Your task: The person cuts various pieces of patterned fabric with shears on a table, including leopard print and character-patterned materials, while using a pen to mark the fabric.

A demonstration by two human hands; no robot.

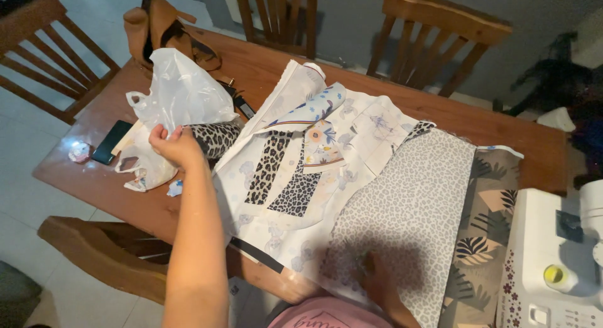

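Head view, looking down at a wooden table (pixel 113 177) spread with cloth.

Left hand (pixel 176 146): arm reaches out over the table's near edge, fingers curled shut on the white plastic bag (pixel 179 96). Bag stands bunched up at the table's left side, its handles hanging loose to the left. Leopard-print scrap (pixel 217 138) lies just beside the hand, partly under the bag.

Right hand (pixel 377 278): rests low on the grey spotted fabric (pixel 408 202), close to the person's body. Blurred and in shadow; cannot tell how its fingers are set or whether they pinch anything.

Around them: white floral fabric (pixel 364 130) under the grey piece, with two leopard strips (pixel 282 177) and a small flowered piece (pixel 321 146) lying on it. Leaf-print fabric (pixel 487 234) at the right, touching the grey piece's edge. White sewing machine (pixel 546 265) at the far right corner. Dark phone (pixel 112 141) near the table's left edge, beside the bag. Brown leather bag (pixel 157 23) at the far left end. Wooden chairs (pixel 440 33) stand round the table.
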